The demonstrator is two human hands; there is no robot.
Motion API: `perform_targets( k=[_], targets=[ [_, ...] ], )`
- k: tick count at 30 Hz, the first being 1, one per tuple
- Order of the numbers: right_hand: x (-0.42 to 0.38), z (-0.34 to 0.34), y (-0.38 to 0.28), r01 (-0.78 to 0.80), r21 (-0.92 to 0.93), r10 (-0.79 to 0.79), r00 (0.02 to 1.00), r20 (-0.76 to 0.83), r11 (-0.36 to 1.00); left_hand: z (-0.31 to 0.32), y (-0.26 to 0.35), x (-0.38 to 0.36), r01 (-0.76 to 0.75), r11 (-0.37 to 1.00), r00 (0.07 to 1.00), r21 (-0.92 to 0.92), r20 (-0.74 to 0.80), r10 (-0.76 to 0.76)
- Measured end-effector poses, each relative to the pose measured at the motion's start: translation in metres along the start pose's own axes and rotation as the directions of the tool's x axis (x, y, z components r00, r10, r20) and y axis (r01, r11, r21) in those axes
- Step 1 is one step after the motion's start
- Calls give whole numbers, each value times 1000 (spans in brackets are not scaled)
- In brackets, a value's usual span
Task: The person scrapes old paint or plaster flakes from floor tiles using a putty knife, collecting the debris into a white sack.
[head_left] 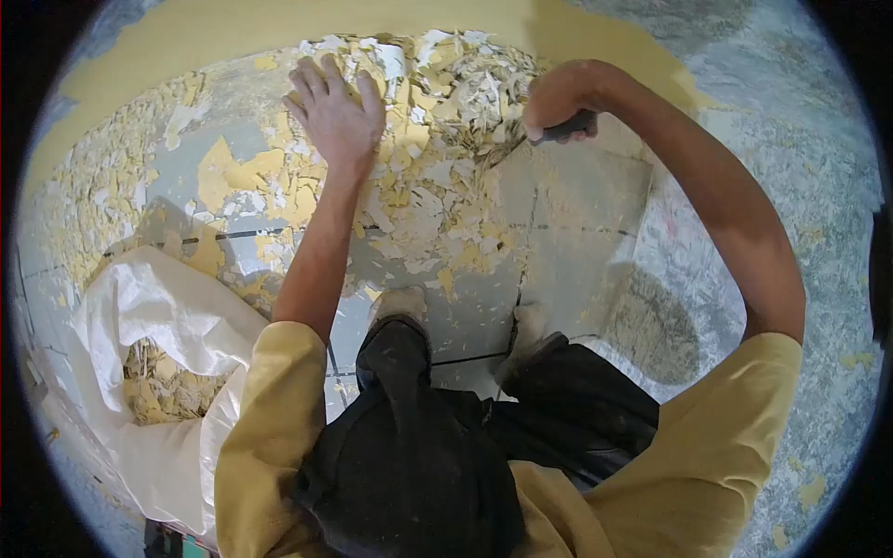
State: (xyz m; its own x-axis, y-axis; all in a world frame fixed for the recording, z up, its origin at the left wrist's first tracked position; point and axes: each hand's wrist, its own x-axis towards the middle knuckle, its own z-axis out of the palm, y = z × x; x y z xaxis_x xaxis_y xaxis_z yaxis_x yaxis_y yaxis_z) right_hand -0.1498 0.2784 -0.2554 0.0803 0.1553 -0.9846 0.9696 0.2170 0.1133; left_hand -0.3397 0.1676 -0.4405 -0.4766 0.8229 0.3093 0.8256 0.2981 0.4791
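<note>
My left hand lies with its fingers spread over a heap of yellow and white paint flakes on the tiled floor, near the foot of the wall. My right hand is closed around the dark handle of a hand tool at the right side of the heap. The tool's head points down and left into the debris, where its shape is hard to make out. Greyish, crumpled scrapings lie between the two hands.
An open white sack with flakes inside stands at my left. My feet are close below the heap. The yellow wall borders the far side, and a mottled grey-blue wall rises on the right. More flakes spread leftward.
</note>
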Motion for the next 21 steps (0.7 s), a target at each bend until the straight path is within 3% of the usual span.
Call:
perform_targets(
  k=[1, 2, 4, 5, 6, 7, 8, 9, 10, 12, 13, 16, 18, 20, 21],
  targets=[
    [6, 1, 8, 11, -18, -11, 1000, -9, 1000, -1, -1, 0, 3, 1000, 1000, -13, 1, -3],
    [18, 6, 28, 140, -220, -149, 988, -25, 965, -2, 0, 1, 6, 1000, 1000, -7, -5, -6],
    [-3, 12, 39, 152, -385, -220, 965, -140, 910, -3, 1, 1, 37, 998, 999, -42, 3, -37],
    [-34, 31, 39, 61, -340, -156, 953, -260, 939, -5, -1, 1, 57, 994, 998, -89, 34, -54],
    [-23, 49, 69, 61, -365, -205, 906, -369, 929, -7, -3, 2, 71, 989, 995, -129, 77, -61],
    [-14, 73, 109, 121, -467, -384, 761, -523, 876, -15, -3, 3, 90, 975, 991, -204, 111, -68],
    [-16, 94, 136, 163, -460, -448, 643, -621, 873, -16, -9, 2, 104, 919, 994, -380, 61, -88],
    [-15, 106, 139, 155, -213, -260, 693, -672, 965, -17, -17, -1, 99, 836, 994, -539, 15, -107],
    [-15, 119, 142, 141, 70, -53, 716, -696, 987, -25, -23, -4, 94, 859, 993, -503, -13, -116],
    [-16, 139, 133, 187, 560, 306, 678, -668, 807, -44, -32, -11, 107, 783, 979, -612, -71, -190],
    [9, 151, 142, 225, 542, 263, 686, -678, 809, -49, -36, -15, 149, 788, 974, -597, -47, -220],
    [153, 186, 188, 312, 289, 280, 76, -957, 905, -48, -37, -24, 108, 790, 984, -603, -51, -173],
    [145, 177, 147, 353, 328, 318, 87, -944, 876, -46, -30, -22, 83, 804, 996, -589, 73, -49],
    [146, 173, 107, 389, 371, 361, 101, -927, 843, -44, -19, -18, 84, 842, 996, -533, 70, -55],
    [152, 174, 95, 537, 325, 348, 61, -936, 779, -41, -16, -17, 83, 868, 996, -490, 74, -54]
  ],
)
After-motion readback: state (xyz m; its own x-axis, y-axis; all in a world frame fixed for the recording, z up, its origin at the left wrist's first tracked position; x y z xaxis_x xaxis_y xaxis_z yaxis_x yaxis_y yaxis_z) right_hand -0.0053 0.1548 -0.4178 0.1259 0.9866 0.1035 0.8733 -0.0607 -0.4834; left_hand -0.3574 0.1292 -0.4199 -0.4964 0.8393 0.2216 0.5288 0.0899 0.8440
